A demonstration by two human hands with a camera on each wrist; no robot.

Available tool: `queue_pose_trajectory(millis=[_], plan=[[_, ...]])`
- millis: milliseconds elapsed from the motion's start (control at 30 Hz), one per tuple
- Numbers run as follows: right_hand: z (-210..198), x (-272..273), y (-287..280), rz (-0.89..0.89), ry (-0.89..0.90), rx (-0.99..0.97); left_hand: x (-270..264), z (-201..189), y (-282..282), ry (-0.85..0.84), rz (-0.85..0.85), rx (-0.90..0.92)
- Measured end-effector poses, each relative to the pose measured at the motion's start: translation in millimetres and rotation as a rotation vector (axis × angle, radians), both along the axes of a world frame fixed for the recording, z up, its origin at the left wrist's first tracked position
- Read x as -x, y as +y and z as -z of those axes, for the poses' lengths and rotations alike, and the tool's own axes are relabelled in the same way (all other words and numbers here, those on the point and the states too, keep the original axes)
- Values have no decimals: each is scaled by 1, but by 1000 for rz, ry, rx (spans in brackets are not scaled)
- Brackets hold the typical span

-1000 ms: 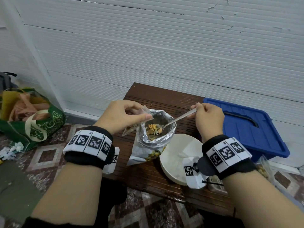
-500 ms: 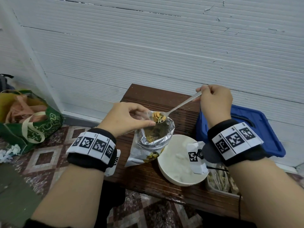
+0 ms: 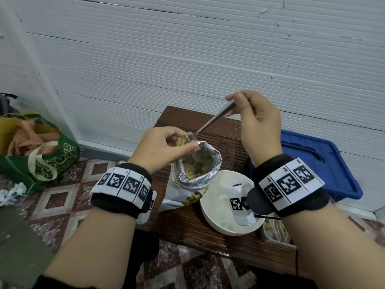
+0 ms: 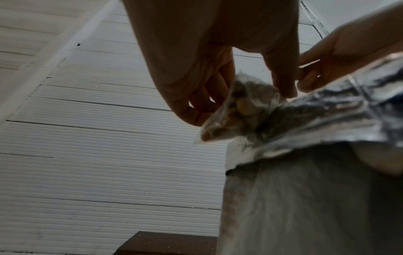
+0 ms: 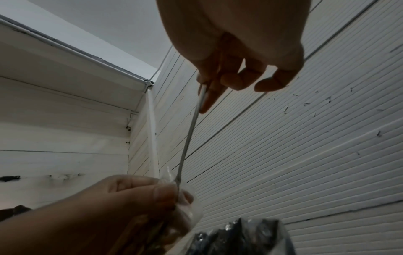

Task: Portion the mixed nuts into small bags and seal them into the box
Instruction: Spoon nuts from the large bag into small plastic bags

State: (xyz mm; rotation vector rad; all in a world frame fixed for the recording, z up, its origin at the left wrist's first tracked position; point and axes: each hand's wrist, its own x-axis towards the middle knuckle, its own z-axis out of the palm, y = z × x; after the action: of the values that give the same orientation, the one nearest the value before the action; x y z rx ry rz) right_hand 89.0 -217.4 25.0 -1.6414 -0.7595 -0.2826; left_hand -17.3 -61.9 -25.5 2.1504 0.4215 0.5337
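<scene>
The spoon (image 3: 212,122) has come up out of the foil nut bag (image 3: 196,170) and now tips steeply, its bowl down inside the mouth of the small clear bag (image 3: 184,140); a second ago it was still level and loaded over the foil bag, so the scoop is being emptied into the portion. The right hand (image 3: 257,122) has risen with it, its grip pinching the top of the handle between thumb and fingers. The left hand (image 3: 160,149) pinches the small clear bag at its rim, holding it open just above and touching the foil bag's edge (the left wrist view shows nuts already lying in its lower corner). The foil bag stands upright on the counter (image 3: 187,222), beside a white bowl (image 3: 214,215), with the blue box (image 3: 325,163) off to the right, lid on. By my judgement this portion is only partly filled, and sealing and boxing remain.
</scene>
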Motion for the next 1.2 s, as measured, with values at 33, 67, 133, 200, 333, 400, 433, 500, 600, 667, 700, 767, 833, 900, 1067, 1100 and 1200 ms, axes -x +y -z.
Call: queue_pose_trajectory(millis=[33,67,133,200,333,400,433,500,600,667,700,767,833,900,1067,1100,1200], plan=[[-1,0,-1,-1,-24,-37,1,-1,1,-5,-15,15],[-2,0,-2,9,-43,-71,2,-2,4,-5,-34,23],[-1,-3,-5,62,-63,-127,5,-3,10,4,-68,14],[1,-6,-8,134,-63,-169,7,-3,17,4,-90,17],[13,-6,-14,209,-71,-90,10,-1,23,24,-55,68],[25,-3,-13,197,-91,25,10,0,20,43,2,86],[33,-2,-13,181,-112,95,10,0,18,46,28,90],[48,4,-10,131,-179,263,9,0,15,49,68,95],[68,14,-8,61,-264,485,7,1,14,62,91,93],[77,22,-7,37,-309,590,6,2,14,75,96,85],[80,25,-6,18,-309,640,6,2,14,78,102,82],[82,29,-3,-21,-264,712,6,2,13,79,110,78],[81,29,0,-30,-208,721,6,2,14,83,115,81],[80,28,1,0,-163,677,6,2,14,90,117,84],[84,20,1,36,31,493,7,1,14,96,122,89],[84,20,0,43,62,476,7,1,14,97,124,92],[85,21,1,90,120,421,8,0,13,101,128,96]])
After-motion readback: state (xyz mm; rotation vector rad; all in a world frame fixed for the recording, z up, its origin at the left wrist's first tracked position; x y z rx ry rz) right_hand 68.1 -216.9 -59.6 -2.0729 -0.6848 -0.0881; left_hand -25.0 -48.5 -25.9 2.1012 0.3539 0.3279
